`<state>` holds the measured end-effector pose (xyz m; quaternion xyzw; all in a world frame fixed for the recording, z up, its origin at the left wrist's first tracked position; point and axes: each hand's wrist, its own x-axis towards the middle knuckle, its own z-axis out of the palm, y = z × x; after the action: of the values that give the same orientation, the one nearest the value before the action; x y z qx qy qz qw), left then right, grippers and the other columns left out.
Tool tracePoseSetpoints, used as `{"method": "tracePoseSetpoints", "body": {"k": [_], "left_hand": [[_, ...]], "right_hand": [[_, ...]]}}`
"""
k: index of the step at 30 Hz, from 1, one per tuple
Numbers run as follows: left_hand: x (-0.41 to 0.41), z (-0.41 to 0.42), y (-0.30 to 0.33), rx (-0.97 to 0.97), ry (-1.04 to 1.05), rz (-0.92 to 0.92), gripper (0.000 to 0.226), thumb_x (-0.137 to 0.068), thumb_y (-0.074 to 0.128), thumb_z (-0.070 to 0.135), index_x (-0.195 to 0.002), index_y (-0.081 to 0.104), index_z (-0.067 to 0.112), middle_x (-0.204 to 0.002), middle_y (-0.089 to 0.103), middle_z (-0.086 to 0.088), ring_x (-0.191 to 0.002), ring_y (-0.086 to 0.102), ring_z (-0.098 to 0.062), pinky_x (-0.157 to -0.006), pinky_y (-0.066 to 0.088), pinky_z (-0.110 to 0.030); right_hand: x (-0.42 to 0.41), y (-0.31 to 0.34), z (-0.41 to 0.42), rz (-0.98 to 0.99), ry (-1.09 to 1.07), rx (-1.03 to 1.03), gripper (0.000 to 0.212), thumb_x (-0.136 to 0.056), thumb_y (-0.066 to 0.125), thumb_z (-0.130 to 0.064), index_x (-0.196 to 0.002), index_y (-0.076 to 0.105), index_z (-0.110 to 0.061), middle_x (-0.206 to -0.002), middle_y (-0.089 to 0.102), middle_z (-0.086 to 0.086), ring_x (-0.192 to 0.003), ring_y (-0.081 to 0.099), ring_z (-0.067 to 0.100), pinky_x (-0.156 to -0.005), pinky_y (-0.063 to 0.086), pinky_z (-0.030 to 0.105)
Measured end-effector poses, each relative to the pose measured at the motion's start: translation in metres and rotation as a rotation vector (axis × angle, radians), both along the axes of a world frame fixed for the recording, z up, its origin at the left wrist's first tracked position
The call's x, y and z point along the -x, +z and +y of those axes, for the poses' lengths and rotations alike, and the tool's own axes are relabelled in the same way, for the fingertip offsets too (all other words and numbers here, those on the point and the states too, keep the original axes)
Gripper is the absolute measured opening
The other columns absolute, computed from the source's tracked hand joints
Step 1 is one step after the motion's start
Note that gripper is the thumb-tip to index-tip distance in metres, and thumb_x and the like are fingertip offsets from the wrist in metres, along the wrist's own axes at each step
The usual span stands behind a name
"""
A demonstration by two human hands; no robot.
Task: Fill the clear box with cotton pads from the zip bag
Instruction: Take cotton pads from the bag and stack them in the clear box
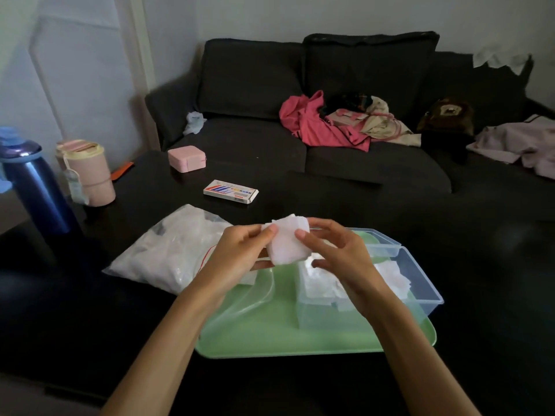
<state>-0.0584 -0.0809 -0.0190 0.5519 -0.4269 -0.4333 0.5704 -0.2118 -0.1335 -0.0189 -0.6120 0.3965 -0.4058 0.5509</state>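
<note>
Head view, items as you have them:

- Left hand (240, 253): fingers curled, thumb pinching the left edge of a stack of cotton pads (289, 243).
- Right hand (339, 259): thumb and fingers closed on the right edge of the same stack. You hold it between both hands, in the air above the near end of the clear box (420, 283).
- Clear box: stands on the right part of a green tray (270, 334), lid off or hinged back at the far side (which, you cannot tell from here). White pads already lie inside; the level looks partial, though your right wrist hides some of it.
- Zip bag (174, 253): lies flat on the dark table (300, 193), just left of the tray, red seal line toward your left hand, well stocked.
- Elsewhere on the table: blue bottle (33, 187), pink cup (90, 172), pink case (186, 159), small printed carton (230, 191). Sofa (330, 115) behind, with clothes on it.

Step in hand, as judged: squaring a fresh stack before loading. Next move calls for lowering the stack into the box beside the pads already there, keeping the edges aligned so none fan out, then returning your left hand to the bag.
</note>
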Motion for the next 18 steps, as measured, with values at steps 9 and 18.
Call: {"method": "tracePoseSetpoints", "body": {"k": [9, 18], "left_hand": [[0.015, -0.009, 0.000, -0.135, -0.112, 0.230, 0.024, -0.099, 0.043, 0.012, -0.091, 0.066, 0.009, -0.075, 0.074, -0.002, -0.069, 0.071, -0.011, -0.061, 0.059, -0.024], [0.019, -0.013, 0.001, -0.155, -0.116, 0.192, 0.020, -0.097, 0.047, 0.016, -0.097, 0.067, 0.012, -0.085, 0.073, -0.004, -0.073, 0.071, -0.013, -0.064, 0.059, -0.026]], "right_hand": [[0.014, -0.007, -0.004, 0.104, -0.275, 0.500, 0.020, -0.076, 0.077, -0.013, -0.074, 0.066, -0.029, -0.078, 0.068, -0.012, -0.072, 0.063, 0.001, -0.062, 0.049, 0.014], [0.032, -0.004, -0.013, -0.101, 0.019, 0.130, 0.012, -0.075, 0.074, -0.009, -0.073, 0.071, -0.020, -0.070, 0.071, -0.003, -0.066, 0.065, 0.006, -0.054, 0.050, 0.016]]}}
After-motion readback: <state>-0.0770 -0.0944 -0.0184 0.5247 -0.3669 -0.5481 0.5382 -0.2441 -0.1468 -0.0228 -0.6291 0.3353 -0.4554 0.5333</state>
